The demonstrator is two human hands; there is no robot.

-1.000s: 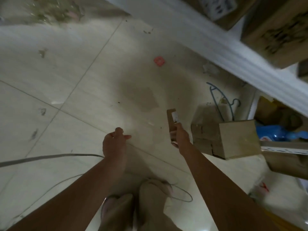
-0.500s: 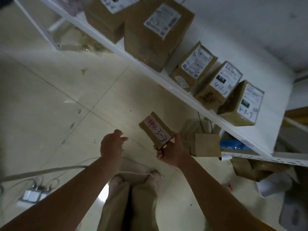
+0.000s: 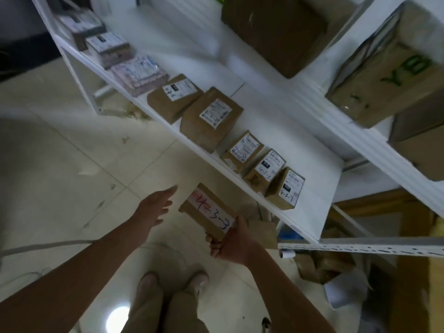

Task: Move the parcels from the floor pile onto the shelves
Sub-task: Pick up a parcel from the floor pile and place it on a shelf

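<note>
1. Right hand [image 3: 230,243]: fingers curled under and thumb laid over the near end of a small brown parcel [image 3: 206,210]. It grips that one end only.
2. Parcel position: held in the air above the tiled floor [image 3: 60,164], in front of the front edge of the white shelf [image 3: 276,121] and lower than it. It does not touch the shelf.
3. Long axis: runs from the gripped end at lower right to the free end at upper left, roughly parallel to the shelf's front edge. The free end points toward the left hand's fingertips.
4. Facing: broad face up toward the camera. A white strip runs along the long axis, handwritten "4-3-3" in blue, with red marks at the far end.
5. Left hand [image 3: 153,207]: holds nothing, fingers straight and reaching forward. It is just beside the parcel's free end, with a gap between them.
6. Shelf load: a row of brown boxes [image 3: 211,118] along the front, labels up. Three small ones stand side by side at the right end, and the last of them [image 3: 284,188] is the one nearest the held parcel. Pale wrapped packets [image 3: 139,75] sit at the left end.
7. Upper shelf [image 3: 360,131]: a large brown box [image 3: 274,32] and a taped box marked "YB" in green [image 3: 389,66]. Both are blurred.
8. Under the shelf at right: a heap of cardboard and paper [image 3: 319,267], too blurred to sort.
9. Shoes [image 3: 149,284] at bottom centre, toes toward the shelf.
</note>
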